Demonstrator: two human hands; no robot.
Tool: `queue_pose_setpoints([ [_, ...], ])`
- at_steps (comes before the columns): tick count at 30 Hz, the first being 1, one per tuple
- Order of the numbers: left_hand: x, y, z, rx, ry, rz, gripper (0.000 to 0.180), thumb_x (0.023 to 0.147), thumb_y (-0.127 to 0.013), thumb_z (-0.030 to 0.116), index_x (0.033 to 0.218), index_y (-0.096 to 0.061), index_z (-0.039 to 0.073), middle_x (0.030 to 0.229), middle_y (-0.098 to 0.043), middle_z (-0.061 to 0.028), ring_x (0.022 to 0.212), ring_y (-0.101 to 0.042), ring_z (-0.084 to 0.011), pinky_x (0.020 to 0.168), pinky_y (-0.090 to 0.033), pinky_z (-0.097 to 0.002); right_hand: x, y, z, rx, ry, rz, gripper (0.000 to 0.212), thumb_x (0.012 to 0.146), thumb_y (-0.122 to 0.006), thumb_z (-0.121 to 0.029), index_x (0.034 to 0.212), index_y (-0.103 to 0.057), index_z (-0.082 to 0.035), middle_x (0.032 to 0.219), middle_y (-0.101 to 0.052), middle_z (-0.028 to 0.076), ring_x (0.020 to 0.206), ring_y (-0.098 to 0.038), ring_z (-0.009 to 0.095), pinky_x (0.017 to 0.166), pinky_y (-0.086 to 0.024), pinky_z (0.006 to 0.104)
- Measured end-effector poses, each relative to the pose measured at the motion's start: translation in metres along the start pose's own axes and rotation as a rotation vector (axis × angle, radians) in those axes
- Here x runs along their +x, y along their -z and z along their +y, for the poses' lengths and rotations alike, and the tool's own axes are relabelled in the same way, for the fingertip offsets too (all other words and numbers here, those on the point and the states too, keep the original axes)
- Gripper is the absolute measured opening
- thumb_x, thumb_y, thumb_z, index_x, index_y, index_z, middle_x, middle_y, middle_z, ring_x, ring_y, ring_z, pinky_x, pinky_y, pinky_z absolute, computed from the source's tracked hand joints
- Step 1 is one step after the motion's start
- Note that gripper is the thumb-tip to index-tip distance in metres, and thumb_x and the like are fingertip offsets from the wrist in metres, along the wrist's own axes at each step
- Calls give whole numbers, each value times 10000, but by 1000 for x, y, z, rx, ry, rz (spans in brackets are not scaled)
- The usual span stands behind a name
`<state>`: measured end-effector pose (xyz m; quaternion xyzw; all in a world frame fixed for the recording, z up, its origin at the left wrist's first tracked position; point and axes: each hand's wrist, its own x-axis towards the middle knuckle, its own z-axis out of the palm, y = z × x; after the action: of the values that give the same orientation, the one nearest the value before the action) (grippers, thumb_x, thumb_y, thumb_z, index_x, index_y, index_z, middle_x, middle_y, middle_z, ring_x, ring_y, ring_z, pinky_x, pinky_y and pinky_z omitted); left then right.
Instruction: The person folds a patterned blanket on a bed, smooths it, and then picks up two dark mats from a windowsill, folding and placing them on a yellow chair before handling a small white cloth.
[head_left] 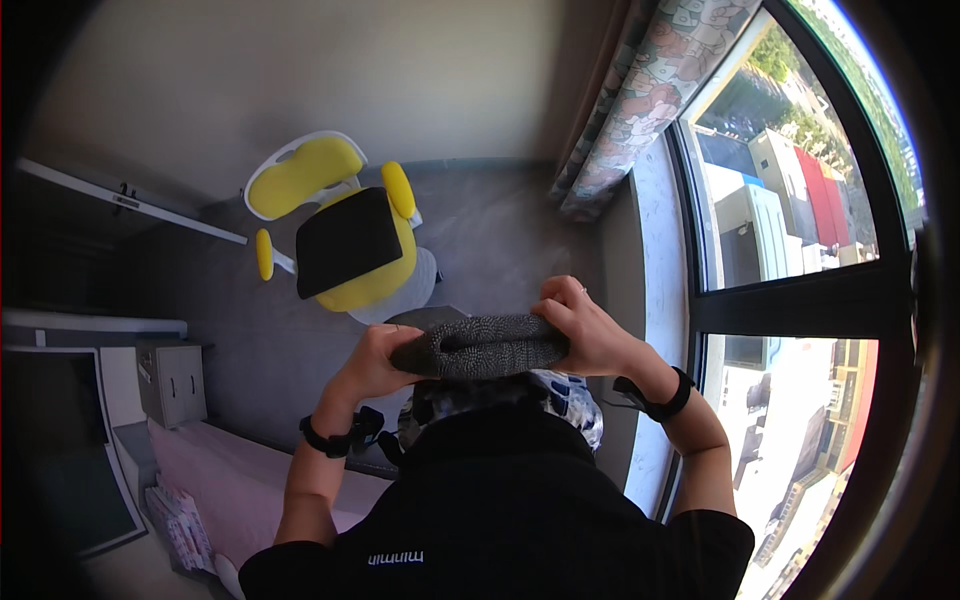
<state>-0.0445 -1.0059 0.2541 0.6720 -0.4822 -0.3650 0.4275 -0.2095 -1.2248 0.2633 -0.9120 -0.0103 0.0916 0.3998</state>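
A folded, dark grey knitted cloth [490, 346] is held up in front of my body. Its layers show as a thick bundle with a fold line along the middle. My left hand [374, 360] grips its left end, fingers closed around the edge. On the opposite end, my right hand [592, 328] is closed too, with the thumb on top of the cloth. Some fingers of both hands are hidden behind the fabric. Below the cloth, patterned dark-and-white fabric [582, 400] shows near my legs; I cannot tell what it is.
A yellow and white chair [308, 180] with a black seat pad [350, 243] stands ahead to the left. At my right are a window [790, 290], its pale sill [662, 240] and a patterned curtain [645, 105]. A pink-covered bed [220, 465] and grey cabinet [172, 383] lie left.
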Motion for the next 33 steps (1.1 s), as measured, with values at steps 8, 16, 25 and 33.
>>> queue_pose_setpoints([
  [8,-3,38,-18,267,136,455,434,561,-681,178,925,-486,46,844,-545,-120,791,-528,-257,668,-416,-296,65,7,3,123,-87,-79,289,622,-579,-50,848,-399,-31,633,-512,146,626,-523,308,551,-407,334],
  [16,-91,53,-68,234,383,744,299,685,-564,115,958,-470,38,898,-540,-107,803,-526,-246,674,-414,-303,132,-16,5,-15,-230,-129,214,658,-544,-69,819,-409,-30,672,-508,188,665,-515,337,548,-393,347],
  [25,-163,63,-105,67,684,812,276,699,-546,130,949,-484,30,903,-538,-107,828,-510,-247,703,-399,-305,244,-45,4,212,-317,54,252,635,-560,-21,853,-437,1,734,-534,106,670,-527,189,607,-403,257],
  [33,-199,82,-113,64,799,892,261,713,-520,151,944,-498,32,919,-531,-114,840,-492,-262,714,-389,-318,328,-88,25,1046,-330,188,277,708,-533,-16,967,-436,-25,891,-509,49,781,-490,129,694,-400,236],
])
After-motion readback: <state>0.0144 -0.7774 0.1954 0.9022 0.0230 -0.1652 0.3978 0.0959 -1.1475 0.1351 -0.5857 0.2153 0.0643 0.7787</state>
